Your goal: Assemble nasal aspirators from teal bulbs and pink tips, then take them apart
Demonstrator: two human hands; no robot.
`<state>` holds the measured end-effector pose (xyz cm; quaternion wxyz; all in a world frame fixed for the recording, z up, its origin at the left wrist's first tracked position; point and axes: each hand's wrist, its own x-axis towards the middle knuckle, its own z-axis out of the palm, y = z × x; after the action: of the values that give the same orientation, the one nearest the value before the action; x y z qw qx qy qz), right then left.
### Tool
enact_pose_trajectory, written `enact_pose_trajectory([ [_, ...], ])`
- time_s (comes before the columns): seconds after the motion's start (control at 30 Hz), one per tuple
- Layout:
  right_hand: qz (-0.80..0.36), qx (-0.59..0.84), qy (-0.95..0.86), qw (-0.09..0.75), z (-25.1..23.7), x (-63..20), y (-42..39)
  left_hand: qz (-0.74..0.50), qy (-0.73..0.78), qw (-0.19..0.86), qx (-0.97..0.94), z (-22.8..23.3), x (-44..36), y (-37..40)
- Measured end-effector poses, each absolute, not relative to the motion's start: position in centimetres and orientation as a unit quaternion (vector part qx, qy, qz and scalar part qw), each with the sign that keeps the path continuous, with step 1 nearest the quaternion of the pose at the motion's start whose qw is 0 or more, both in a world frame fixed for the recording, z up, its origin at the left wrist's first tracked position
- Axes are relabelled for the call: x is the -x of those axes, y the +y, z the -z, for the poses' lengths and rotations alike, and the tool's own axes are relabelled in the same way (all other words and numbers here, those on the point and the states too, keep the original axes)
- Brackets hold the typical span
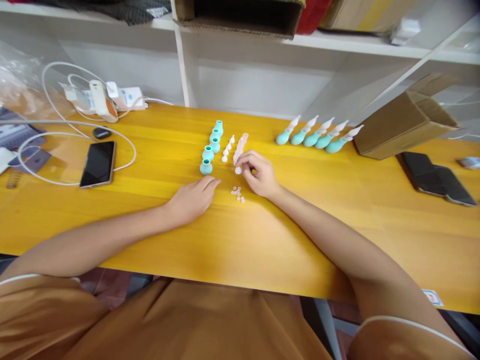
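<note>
My left hand [195,201] rests on the table with its fingers loosely bent and the index finger reaching to the right; nothing shows in it. Just beyond it runs a row of teal, open-necked rubber bulbs [214,145]. My right hand [259,173] is pinched at the near end of a row of translucent pinkish-white pieces [240,147], its fingertips on the nearest piece. Between the rows stand small white pointed nozzles [228,149]. Tiny clear rings [238,193] lie scattered between my hands.
Several teal bulbs with clear pointed tips [319,135] stand in a row at the back right, beside a cardboard box [401,122]. A phone [98,164], white cables and a power strip [129,98] lie left. A dark folded device [437,176] lies right. Shelves [345,46] overhang the back.
</note>
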<state>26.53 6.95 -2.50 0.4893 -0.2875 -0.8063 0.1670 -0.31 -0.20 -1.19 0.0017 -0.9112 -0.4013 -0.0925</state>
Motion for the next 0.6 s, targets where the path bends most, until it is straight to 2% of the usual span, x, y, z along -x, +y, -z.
enact_pose_trajectory([
  [0.27,-0.225,0.321,-0.758,0.521,1.8,-26.2,6.9,0.156,-0.381,-0.038,0.91,1.5,0.6,0.5],
  [0.43,-0.323,0.356,-0.731,0.484,1.2,-25.8,4.6,0.183,-0.353,-0.05,0.916,1.7,0.7,0.5],
  [0.6,-0.457,0.357,-0.674,0.459,1.1,-25.9,0.4,0.227,-0.342,-0.135,0.902,1.5,0.7,0.3],
])
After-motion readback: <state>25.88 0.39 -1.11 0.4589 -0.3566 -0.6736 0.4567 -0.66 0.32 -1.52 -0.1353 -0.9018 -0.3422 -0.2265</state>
